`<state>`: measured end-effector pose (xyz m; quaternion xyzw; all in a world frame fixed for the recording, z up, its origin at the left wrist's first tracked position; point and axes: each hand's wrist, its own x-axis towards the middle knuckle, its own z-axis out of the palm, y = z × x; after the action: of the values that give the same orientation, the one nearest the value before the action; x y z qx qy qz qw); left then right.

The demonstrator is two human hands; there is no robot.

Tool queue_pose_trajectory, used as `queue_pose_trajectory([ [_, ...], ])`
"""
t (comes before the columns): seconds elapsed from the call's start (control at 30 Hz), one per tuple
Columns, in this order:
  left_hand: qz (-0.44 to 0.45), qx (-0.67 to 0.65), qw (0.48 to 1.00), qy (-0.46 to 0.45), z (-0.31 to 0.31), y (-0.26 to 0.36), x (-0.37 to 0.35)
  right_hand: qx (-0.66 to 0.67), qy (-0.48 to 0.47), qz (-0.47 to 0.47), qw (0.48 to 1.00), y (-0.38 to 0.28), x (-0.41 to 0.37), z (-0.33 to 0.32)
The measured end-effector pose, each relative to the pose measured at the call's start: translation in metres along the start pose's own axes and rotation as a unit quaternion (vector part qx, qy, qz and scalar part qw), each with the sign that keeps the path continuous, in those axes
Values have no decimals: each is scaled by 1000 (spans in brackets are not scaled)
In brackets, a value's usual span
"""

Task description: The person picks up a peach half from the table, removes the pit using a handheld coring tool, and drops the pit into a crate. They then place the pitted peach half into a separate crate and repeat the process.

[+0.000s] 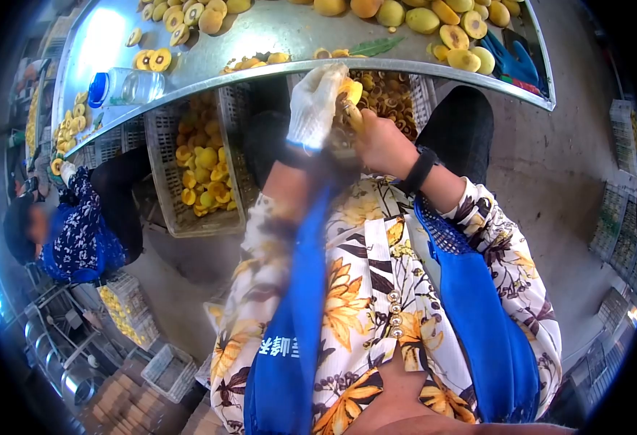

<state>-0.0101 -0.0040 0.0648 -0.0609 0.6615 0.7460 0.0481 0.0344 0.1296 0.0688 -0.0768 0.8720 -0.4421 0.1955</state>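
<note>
My left hand [314,109], in a white knit glove, is closed around a yellow peach half [350,90] just below the metal table's edge. In my bare right hand [385,145] is a small hand tool with a yellowish handle [354,118], gripped with the fingers wrapped round it. Its working end meets the peach half, and its exact shape is too small to make out. Beneath both hands stands a crate of brown peach pits and scraps [383,94]. To the left, a plastic crate [185,230] holds yellow peach halves [206,170].
On the metal table [260,29] lie cut and whole peaches [423,20], a green leaf [376,47], a blue glove [510,61] and a clear jar with a blue lid [126,88]. A co-worker [79,225] sits at the left. More crates [170,371] stand behind.
</note>
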Motion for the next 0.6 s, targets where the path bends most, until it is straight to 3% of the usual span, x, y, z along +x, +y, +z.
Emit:
queue_pose_trajectory([
  [0.03, -33, -67, 997, -9, 0, 1, 0, 10, 6, 9, 1000, -6, 0, -4],
  [0.13, 66, -127, 986, 88, 14, -8, -2, 37, 56, -30, 997, -6, 1, -2],
  [0.17, 88, -90, 985, 120, 20, -10, -5, 47, 80, -53, 994, -7, 2, 0],
  [0.27, -28, -199, 978, 59, 12, 6, -7, 239, -71, 97, 964, -21, -1, -15],
  [0.3, -53, -281, 958, 31, 6, -13, 1, 273, -94, 102, 952, -19, -2, -15],
  [0.4, -132, -362, 922, -43, 14, -15, 6, 370, -148, 112, 910, 3, -5, -16],
  [0.43, -133, -389, 911, -31, 18, -14, 5, 396, -159, 115, 897, 6, -4, -15],
  [0.6, -182, -371, 911, -25, 14, -17, 6, 411, -175, 156, 881, 2, -4, -11],
])
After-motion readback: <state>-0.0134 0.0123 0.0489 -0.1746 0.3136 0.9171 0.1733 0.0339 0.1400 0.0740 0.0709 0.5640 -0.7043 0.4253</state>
